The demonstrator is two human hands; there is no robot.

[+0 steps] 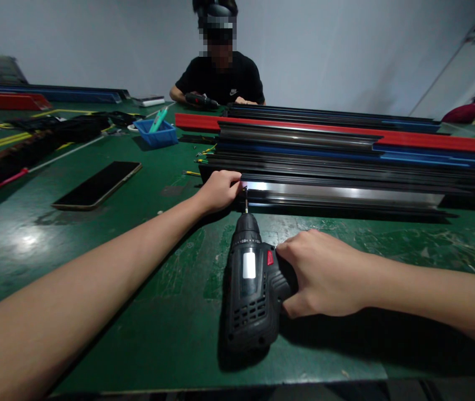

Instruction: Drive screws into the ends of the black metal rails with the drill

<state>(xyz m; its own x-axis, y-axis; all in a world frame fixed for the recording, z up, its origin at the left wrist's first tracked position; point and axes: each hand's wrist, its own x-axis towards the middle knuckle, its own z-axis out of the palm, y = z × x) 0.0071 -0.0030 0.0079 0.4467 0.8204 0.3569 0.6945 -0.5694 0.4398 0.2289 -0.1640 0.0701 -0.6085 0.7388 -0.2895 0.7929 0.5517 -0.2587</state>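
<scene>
- Black drill (254,301): held on its side at the green table (170,267), bit (246,200) pointing forward to the left end of the nearest profile (346,196).
- Right hand (323,273): fingers wrapped around the drill's handle.
- Left hand (219,190): at the same profile end, beside the bit tip; fingers partly hidden, grip cannot be told.
- Profile: lies crosswise, nearer than the red profile (296,127).
- Phone (98,186): flat, left of the left hand.
- Blue bin (164,138): behind the phone.
- Co-worker (224,78): opposite, black shirt.
</scene>
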